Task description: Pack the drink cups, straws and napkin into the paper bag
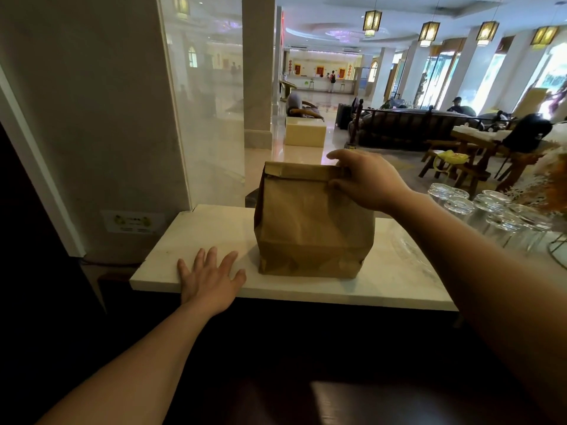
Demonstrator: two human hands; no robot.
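A brown paper bag (310, 225) stands upright in the middle of the white stone counter (214, 234), its top folded over and closed. My right hand (365, 182) grips the folded top at its right corner, thumb in front and fingers over the back. My left hand (208, 277) lies flat on the counter's front edge, fingers spread, a short way left of the bag and not touching it. No cups, straws or napkin are visible; the bag hides whatever is inside.
Several upturned clear glasses (491, 210) crowd the counter to the right of the bag. A marble pillar (92, 118) rises at the left. Beyond the counter lies a lobby with wooden tables and chairs (460, 154) and people.
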